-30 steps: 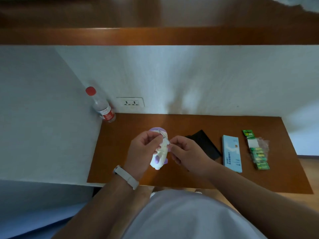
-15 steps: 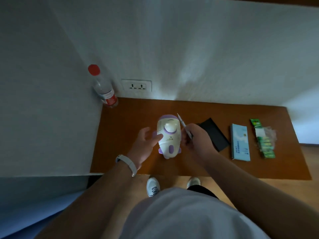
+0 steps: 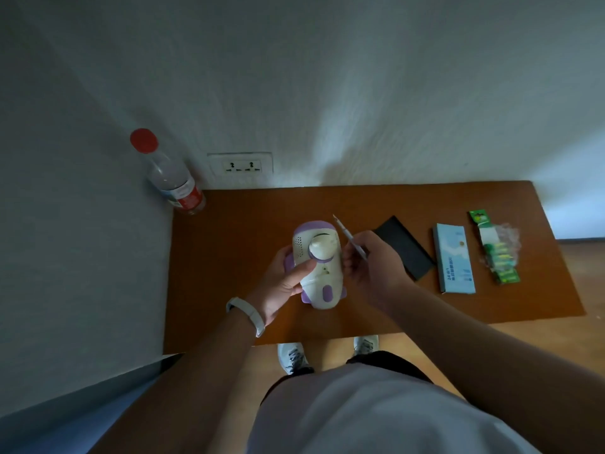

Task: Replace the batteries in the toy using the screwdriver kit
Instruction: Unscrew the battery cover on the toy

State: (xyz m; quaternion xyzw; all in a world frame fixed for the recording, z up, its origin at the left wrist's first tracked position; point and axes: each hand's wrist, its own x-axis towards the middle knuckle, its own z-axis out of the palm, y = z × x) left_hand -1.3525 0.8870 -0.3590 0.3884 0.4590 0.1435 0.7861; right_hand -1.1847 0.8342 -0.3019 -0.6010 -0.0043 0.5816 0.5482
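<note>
**Desk:** What can't you make out from your end?

**Operator:** Biggest first. The whole scene is dim, and I lose the near edge of the table [image 3: 229,257] behind the person's forearms and pale shirt. The left flank of the toy [image 3: 322,267] is covered by the left hand [image 3: 281,286]. The rear of the screwdriver [image 3: 348,235] disappears inside the right hand [image 3: 373,267]. The print on the blue box [image 3: 455,257] is too small for me to read. I can't count the cells in the green battery pack [image 3: 497,253] through its crumpled wrap.

**Desk:** And the toy?

**Operator:** I see a rounded white body with a purple cap at the far end, purple side pieces and a purple oval near the bottom. There is a round knob on the face and a patch of speaker dots beside it. It sits over the middle of the table, between the two hands and left of the black case [image 3: 406,252]. I cannot tell whether its base rests on the wood.

**Desk:** Hands?

**Operator:** The left one wraps the toy from the left, with the thumb laid across the front just under the knob and a white wristband [image 3: 248,314] behind it. The right one sits just beside the toy's right side and pinches the thin screwdriver. The tip points up and away toward the wall, past the toy's top right corner. I cannot tell whether those fingers touch the toy.
</note>
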